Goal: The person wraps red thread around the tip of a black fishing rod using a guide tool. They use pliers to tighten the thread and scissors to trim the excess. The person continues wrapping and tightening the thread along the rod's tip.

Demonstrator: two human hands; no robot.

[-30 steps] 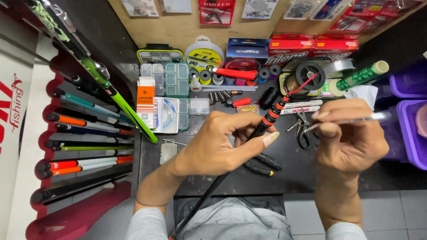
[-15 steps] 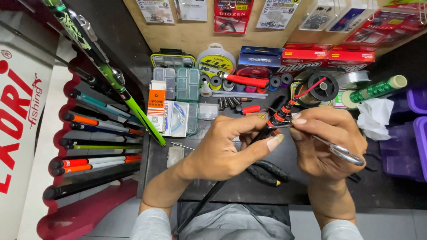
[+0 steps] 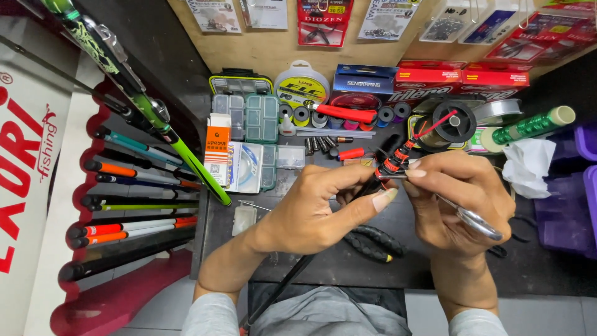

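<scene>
The black rod (image 3: 348, 214) with red thread bands lies slantwise over the dark bench, its wrapped section between both hands. The left hand (image 3: 311, 208) pinches it, thumb and fingers clamped around the blank. The right hand (image 3: 457, 199) has its fingertips closed at the wrap and also grips what seems to be small scissors (image 3: 476, 219). This looks like mid-wrap work on the binding; the next move calls for steady tension on the red thread running to the spool (image 3: 453, 121).

I see my left hand (image 3: 314, 211) and right hand (image 3: 460, 199) meeting over the table (image 3: 547, 274), both on the rod (image 3: 388, 168). Pliers (image 3: 373, 241) lie beneath them. Tackle boxes (image 3: 249, 118) sit behind; racked rods (image 3: 137, 193) lie left, the thread spool (image 3: 453, 121) behind right.
</scene>
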